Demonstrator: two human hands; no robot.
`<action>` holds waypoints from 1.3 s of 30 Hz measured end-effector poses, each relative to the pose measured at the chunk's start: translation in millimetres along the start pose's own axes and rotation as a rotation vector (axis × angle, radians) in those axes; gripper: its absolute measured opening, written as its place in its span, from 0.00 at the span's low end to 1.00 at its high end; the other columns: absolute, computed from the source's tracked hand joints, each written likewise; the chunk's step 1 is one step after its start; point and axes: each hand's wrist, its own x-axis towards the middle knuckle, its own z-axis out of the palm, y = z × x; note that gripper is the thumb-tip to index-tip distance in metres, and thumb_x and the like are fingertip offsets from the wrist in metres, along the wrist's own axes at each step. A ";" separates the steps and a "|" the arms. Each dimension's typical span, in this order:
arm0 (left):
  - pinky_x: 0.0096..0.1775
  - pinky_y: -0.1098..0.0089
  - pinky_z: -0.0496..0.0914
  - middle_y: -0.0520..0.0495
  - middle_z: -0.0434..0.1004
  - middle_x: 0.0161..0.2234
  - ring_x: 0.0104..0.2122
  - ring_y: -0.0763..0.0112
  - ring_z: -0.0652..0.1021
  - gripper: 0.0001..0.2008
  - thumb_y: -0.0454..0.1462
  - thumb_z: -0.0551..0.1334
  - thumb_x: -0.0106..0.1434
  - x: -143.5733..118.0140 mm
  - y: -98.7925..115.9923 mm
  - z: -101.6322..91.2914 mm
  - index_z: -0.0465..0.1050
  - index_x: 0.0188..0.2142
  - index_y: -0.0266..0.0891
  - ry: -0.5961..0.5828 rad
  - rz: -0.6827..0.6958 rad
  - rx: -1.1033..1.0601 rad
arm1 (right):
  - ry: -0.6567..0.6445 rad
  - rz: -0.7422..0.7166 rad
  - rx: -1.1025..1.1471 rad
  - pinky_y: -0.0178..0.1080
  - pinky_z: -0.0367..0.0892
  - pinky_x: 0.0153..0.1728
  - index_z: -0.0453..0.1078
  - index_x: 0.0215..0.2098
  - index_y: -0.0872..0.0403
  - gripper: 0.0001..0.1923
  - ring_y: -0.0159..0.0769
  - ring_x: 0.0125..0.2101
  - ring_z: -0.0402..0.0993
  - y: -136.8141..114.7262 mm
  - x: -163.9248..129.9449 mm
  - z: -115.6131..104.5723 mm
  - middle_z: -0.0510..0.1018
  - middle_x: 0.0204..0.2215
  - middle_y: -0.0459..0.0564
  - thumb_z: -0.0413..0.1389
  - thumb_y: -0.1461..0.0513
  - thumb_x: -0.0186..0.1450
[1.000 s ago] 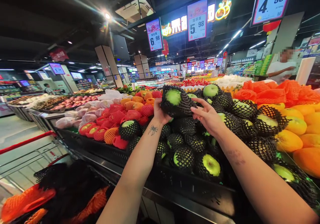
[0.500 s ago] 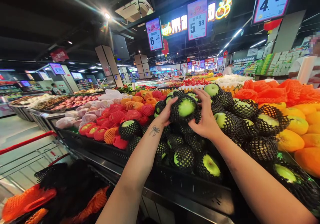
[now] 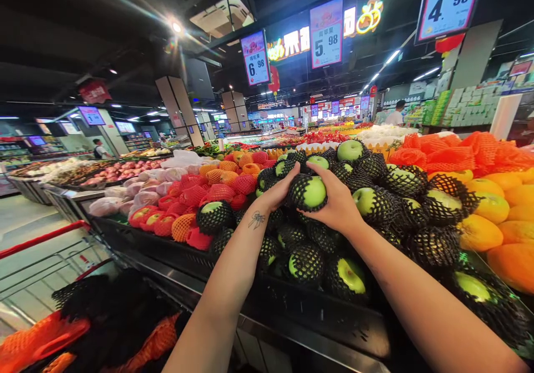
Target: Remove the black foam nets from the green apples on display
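Green apple (image 3: 309, 192) in black foam netting — gripped between left hand (image 3: 277, 192) and right hand (image 3: 337, 206) — sits atop the display bin's (image 3: 317, 312) pile.

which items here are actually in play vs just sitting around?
In play:
- left hand
- right hand
- netted green apple held between both hands
- pile of netted green apples under it

Just about:
- oranges
- red-netted fruit
- price signs
- loose foam nets

Both arms outstretched, left hand (image 3: 278, 193) and right hand (image 3: 337, 206) cupped together, fingers curled.
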 end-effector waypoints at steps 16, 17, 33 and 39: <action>0.64 0.52 0.59 0.44 0.56 0.68 0.67 0.49 0.59 0.50 0.53 0.73 0.48 -5.3 3.8 -11.2 0.53 0.67 0.51 -0.241 0.556 0.495 | 0.404 0.626 0.718 0.55 0.64 0.58 0.64 0.46 0.49 0.33 0.46 0.49 0.73 6.8 9.5 4.9 0.76 0.45 0.49 0.70 0.50 0.46; 0.66 0.51 0.56 0.44 0.53 0.69 0.68 0.48 0.57 0.54 0.52 0.75 0.46 -6.0 3.7 -8.7 0.51 0.68 0.51 -0.263 0.580 0.525 | 0.382 0.632 0.752 0.55 0.65 0.58 0.63 0.46 0.49 0.34 0.46 0.49 0.73 5.4 9.4 5.1 0.76 0.46 0.49 0.70 0.51 0.46; 0.65 0.48 0.56 0.43 0.62 0.65 0.64 0.49 0.64 0.46 0.46 0.75 0.48 -13.8 15.6 -14.6 0.59 0.64 0.49 -0.212 0.621 0.697 | 0.122 0.640 0.589 0.49 0.72 0.50 0.67 0.50 0.50 0.37 0.44 0.43 0.76 2.6 4.8 4.1 0.78 0.42 0.49 0.71 0.49 0.47; 0.57 0.54 0.68 0.44 0.65 0.64 0.59 0.55 0.71 0.36 0.61 0.39 0.67 -15.0 23.5 -52.6 0.62 0.64 0.46 0.192 0.487 0.539 | 0.181 0.575 0.429 0.48 0.70 0.50 0.69 0.42 0.51 0.31 0.43 0.42 0.75 0.0 2.5 3.3 0.79 0.40 0.48 0.71 0.47 0.46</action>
